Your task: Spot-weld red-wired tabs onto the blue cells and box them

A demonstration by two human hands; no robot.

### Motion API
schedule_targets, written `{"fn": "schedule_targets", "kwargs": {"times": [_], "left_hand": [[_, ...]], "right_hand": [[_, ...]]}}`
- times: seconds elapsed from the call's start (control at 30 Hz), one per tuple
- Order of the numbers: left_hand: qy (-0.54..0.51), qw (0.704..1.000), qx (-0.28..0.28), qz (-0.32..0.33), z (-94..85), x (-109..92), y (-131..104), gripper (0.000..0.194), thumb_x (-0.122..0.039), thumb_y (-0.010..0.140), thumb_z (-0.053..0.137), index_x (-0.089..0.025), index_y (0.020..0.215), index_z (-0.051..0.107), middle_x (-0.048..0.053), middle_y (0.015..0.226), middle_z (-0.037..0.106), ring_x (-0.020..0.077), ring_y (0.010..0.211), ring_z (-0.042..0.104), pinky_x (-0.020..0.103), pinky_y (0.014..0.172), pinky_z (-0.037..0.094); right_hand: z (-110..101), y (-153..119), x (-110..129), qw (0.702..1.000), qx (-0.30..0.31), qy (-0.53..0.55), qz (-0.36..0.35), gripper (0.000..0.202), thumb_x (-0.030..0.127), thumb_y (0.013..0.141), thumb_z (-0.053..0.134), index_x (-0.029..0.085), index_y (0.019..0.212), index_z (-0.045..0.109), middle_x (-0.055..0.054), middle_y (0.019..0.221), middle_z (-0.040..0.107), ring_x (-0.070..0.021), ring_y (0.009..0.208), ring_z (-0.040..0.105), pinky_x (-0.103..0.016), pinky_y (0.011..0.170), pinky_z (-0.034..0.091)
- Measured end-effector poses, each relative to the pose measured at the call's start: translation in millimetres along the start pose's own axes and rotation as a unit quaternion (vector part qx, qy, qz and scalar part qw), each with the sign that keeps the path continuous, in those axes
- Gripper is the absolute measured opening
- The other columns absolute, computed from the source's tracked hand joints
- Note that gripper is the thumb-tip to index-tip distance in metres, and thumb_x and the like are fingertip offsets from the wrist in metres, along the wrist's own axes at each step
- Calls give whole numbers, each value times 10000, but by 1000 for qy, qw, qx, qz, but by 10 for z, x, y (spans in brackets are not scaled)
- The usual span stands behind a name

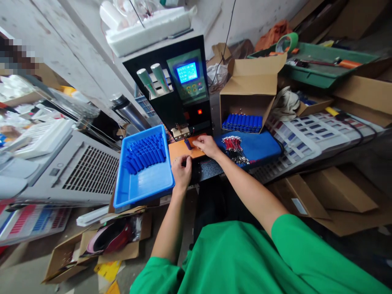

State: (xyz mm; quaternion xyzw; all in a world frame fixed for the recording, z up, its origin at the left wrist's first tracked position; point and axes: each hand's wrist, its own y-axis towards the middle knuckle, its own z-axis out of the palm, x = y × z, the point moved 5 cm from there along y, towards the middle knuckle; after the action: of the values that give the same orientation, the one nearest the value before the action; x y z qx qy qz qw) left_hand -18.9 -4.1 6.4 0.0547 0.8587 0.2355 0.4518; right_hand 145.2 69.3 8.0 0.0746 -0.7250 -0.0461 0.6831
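A blue cylindrical battery cell [188,144] lies on the orange board [176,150], just below the electrodes of a black spot welder [190,102]. My left hand [181,171] is at the board's near edge, fingers curled, close to the cell's near end. Whether it grips anything is hidden. To the right of the cell, my right hand [206,146] has thumb and fingers pinched together over the board. What lies between those fingertips is too small to make out.
Left of the board, a blue tray [143,185] holds rows of blue cells. Red and black wire leads [234,149] lie on a blue pad [260,149] at right. Behind them, an open cardboard box [248,100] contains more cells. A steel flask [130,110] stands behind the tray.
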Motion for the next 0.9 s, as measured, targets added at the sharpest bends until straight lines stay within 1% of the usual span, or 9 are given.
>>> {"fn": "schedule_targets", "kwargs": {"times": [0.13, 0.3, 0.43, 0.53, 0.6, 0.67, 0.77, 0.83, 0.9], "left_hand": [[-95, 993, 16, -64, 46, -17, 40, 225, -404, 913, 611, -187, 899, 667, 49, 824, 728, 169, 765, 692, 299, 745, 550], [-152, 985, 10, -80, 144, -119, 119, 228, -401, 906, 618, -175, 897, 641, 36, 812, 699, 153, 735, 677, 288, 732, 552], [-148, 986, 18, -74, 213, -144, 141, 226, -401, 917, 598, -178, 909, 632, 34, 825, 677, 155, 753, 666, 294, 753, 554], [-131, 990, 11, -56, 186, -132, 133, 209, -385, 928, 577, -182, 939, 626, 49, 870, 667, 164, 785, 662, 305, 773, 558], [-87, 996, -6, -21, 123, -130, 134, 177, -353, 920, 581, -188, 955, 634, 78, 966, 660, 189, 912, 664, 324, 842, 557], [-30, 999, -10, 24, 73, -135, 152, 150, -313, 903, 597, -195, 973, 656, 112, 1136, 634, 222, 1109, 628, 360, 968, 530], [27, 995, 45, 81, 102, -135, 218, 215, -275, 884, 611, -206, 1075, 681, 127, 1368, 549, 254, 1294, 542, 418, 1114, 450], [44, 988, 104, 102, 174, -124, 271, 326, -260, 877, 610, -212, 1195, 658, 126, 1380, 558, 262, 1280, 556, 436, 1114, 452], [57, 983, 137, 108, 230, -108, 314, 424, -246, 865, 611, -204, 1287, 620, 131, 1306, 610, 266, 1210, 596, 435, 1067, 484]], "right_hand": [[21, -61, 57, 997, 76, 33, -4, 315, 483, 713, 693, 185, 648, 618, 37, 534, 516, -118, 549, 448, -260, 549, 345], [29, -88, 82, 995, 93, 46, -7, 347, 507, 689, 736, 173, 721, 647, 23, 588, 571, -127, 581, 511, -265, 579, 402], [36, -89, 80, 995, 87, 56, 6, 333, 489, 690, 745, 179, 723, 630, 19, 606, 588, -126, 582, 528, -259, 568, 412], [21, -91, 80, 995, 74, 62, 5, 333, 489, 689, 745, 179, 714, 624, 25, 587, 569, -119, 562, 506, -255, 549, 395], [-4, -91, 71, 995, 58, 76, 6, 332, 491, 696, 739, 181, 710, 621, 36, 551, 539, -109, 525, 470, -246, 516, 364], [-30, -89, 48, 994, 43, 101, 15, 323, 485, 701, 731, 182, 710, 620, 48, 518, 511, -95, 482, 427, -234, 477, 324], [-52, -83, 15, 989, 35, 139, 28, 302, 462, 697, 725, 180, 702, 620, 58, 493, 491, -78, 441, 388, -221, 444, 284], [-57, -80, 12, 987, 33, 152, 29, 291, 450, 694, 724, 178, 691, 619, 58, 490, 492, -74, 433, 382, -217, 435, 274], [-61, -81, 24, 987, 31, 156, 27, 287, 445, 694, 725, 178, 681, 620, 56, 488, 494, -73, 432, 381, -215, 430, 267]]}}
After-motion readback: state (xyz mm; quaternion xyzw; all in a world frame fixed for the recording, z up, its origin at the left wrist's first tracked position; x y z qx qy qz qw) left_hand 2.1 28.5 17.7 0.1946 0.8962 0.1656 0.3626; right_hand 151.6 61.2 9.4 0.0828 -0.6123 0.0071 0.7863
